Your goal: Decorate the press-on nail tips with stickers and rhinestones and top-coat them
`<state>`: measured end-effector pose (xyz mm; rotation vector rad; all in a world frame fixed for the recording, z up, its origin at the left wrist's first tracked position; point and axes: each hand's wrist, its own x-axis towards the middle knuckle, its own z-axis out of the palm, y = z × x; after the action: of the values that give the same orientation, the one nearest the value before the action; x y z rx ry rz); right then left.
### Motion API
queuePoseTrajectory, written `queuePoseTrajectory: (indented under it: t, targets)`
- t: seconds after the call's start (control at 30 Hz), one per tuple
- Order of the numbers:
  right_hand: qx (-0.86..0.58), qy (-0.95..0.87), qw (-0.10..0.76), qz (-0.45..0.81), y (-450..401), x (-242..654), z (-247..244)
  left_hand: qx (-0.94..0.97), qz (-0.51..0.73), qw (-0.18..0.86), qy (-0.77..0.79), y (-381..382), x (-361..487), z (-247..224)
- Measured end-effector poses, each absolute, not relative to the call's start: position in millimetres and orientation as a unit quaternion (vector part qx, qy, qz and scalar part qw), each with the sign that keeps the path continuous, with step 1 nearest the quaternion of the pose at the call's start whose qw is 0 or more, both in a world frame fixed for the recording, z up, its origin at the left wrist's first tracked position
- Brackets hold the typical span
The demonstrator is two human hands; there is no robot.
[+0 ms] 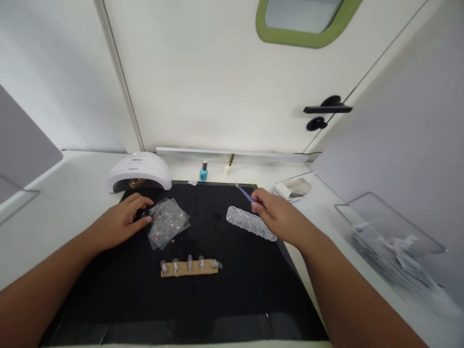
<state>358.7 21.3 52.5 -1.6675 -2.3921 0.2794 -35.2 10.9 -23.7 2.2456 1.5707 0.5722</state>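
My left hand point(125, 218) rests with fingers apart at the left edge of some clear nail-sticker sheets point(168, 223) dotted with red and white bits. Its thumb reaches the sheets. My right hand point(270, 210) is closed on a slim purple tool point(245, 194), whose pale tip points up and left; its exact kind is unclear. Under that hand lies a clear compartment case point(246, 221) with small shiny pieces, its right part partly covered. Nearer me, a cardboard strip point(183, 271) carries several clear nail tips point(190, 263) in a row.
A white nail lamp point(141, 169) stands at the back left. Behind the black mat point(239, 299) are a turquoise polish bottle point(203, 172) and a pale bottle with a gold cap point(229, 163). An opened packet point(292, 188) and a wire rack point(391, 212) with plastic bags sit on the right.
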Motion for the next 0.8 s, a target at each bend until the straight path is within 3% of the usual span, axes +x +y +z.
queuePoseTrajectory:
  t: [0.23,0.57,0.8]
  targets:
    - [-0.487,-0.826,0.153,0.237,8,343,55,0.797,0.259,0.153,0.524,8,-32,-14]
    - [-0.412,-0.822,0.141,0.368,-4,323,57,0.841,0.342,0.188,0.374,-46,10,64]
    - [-0.375,-0.828,0.125,0.397,-2,324,50,0.794,0.417,0.244,0.37,-38,26,29]
